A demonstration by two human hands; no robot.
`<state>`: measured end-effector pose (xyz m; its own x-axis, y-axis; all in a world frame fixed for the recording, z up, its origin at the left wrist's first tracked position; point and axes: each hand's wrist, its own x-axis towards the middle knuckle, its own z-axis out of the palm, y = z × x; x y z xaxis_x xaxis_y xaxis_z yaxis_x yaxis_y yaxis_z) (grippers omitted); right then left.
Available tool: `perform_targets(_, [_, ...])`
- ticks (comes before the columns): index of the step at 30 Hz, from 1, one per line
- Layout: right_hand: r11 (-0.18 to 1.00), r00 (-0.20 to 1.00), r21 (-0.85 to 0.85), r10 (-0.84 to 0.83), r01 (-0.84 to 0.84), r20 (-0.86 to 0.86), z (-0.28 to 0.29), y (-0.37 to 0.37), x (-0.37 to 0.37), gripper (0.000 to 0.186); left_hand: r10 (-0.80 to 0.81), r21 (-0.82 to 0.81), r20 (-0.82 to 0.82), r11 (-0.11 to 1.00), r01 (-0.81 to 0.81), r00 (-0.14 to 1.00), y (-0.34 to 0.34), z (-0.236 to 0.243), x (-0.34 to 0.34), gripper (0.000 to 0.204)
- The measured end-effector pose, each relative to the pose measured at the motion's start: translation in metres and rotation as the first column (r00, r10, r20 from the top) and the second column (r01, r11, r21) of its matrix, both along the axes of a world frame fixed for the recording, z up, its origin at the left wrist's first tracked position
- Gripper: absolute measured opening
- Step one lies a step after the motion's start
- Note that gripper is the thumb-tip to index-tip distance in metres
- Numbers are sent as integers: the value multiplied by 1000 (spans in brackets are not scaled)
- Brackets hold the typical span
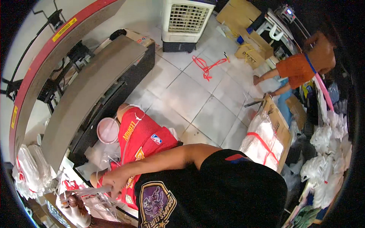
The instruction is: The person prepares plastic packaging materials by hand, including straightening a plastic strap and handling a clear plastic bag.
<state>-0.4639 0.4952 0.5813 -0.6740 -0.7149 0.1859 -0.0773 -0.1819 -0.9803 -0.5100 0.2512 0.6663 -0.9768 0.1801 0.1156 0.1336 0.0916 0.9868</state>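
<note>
A whitish plastic strip point(91, 191) runs between my hands at the lower left, in front of my knees. My right hand point(115, 181) reaches across my red shorts point(146, 135) with its fingers closed on the strip's near end. Lower down, my left hand point(75, 208) has its fingers curled around the other end; white material lies against its palm. Beneath and beside my hands is a heap of clear plastic bags point(102, 205), partly hidden by them. Red string point(70, 185) lies just beyond my left hand. A pink round tub point(108, 130) stands by my knee.
A long grey machine point(91, 83) with a red-edged upper beam stands ahead of me. White bag stacks point(30, 171) hang at its near end. An air cooler point(186, 22), red string point(207, 67), and a plastic-wrapped bundle point(262, 142) are around. A person in orange shorts point(296, 68) bends at the right.
</note>
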Motion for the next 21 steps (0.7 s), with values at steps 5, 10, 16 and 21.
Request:
perform_targets(5, [924, 884, 58, -341, 378, -318, -60, 7, -28, 48, 105, -36, 63, 994, -103, 992, -10, 3, 24, 22])
perform_targets(10, [858, 982, 511, -142, 57, 129, -38, 61, -20, 42, 243, -335, 204, 928, -165, 948, -29, 7, 47, 34])
perform_targets(16, [941, 843, 333, -224, 57, 489, -44, 93, 1, 28, 215, -442, 272, 894, -77, 938, -36, -8, 75, 14])
perform_targets(21, [936, 819, 353, -215, 16, 532, -45, 103, -9, 29, 420, -363, 210, 872, -328, 883, -63, -37, 109, 13])
